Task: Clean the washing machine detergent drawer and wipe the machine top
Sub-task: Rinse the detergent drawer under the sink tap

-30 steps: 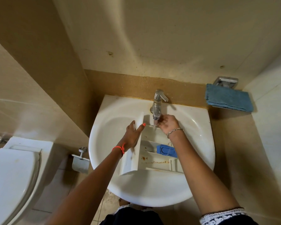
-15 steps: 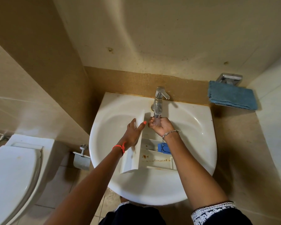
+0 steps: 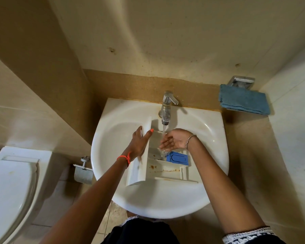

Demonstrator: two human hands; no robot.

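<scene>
Drawer (image 3: pixel 158 166) rinse: left hand (image 3: pixel 137 143) grips its front, right hand (image 3: pixel 174 140) slack-fingered under tap (image 3: pixel 166 110); best angle stains (image 3: pixel 165 170) beneath it.

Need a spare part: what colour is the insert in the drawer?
The insert is blue, in a white drawer; head view shows it best.

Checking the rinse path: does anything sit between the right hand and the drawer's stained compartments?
Nothing visible does. The right hand is open over the detergent drawer, with only the water stream running past it. The blue insert lies beside it, not beneath.
</scene>
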